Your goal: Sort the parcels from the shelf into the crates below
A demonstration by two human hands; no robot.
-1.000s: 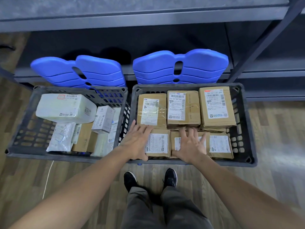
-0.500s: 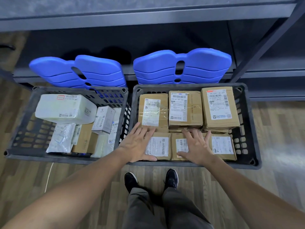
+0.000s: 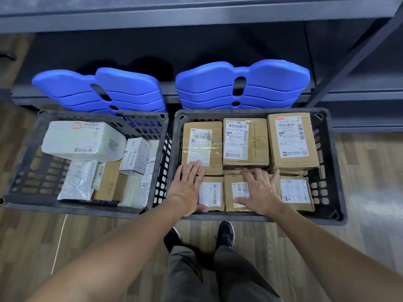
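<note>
The right hand nudges toward the right edge of the crate — fingers now fanned (together before) — and the left hand reaches farther onto the far-left parcel.

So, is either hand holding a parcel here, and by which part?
Nothing is held. The left hand and right hand lie flat, fingers straight, on the cardboard parcels in the right crate.

A grey-brown wood-plank floor carries two dark grey slotted plastic crates side by side, the left crate just beside the right crate. A thin white cable lies on the planks near the left crate. A person's black shoes stand just in front of the right crate.
</note>
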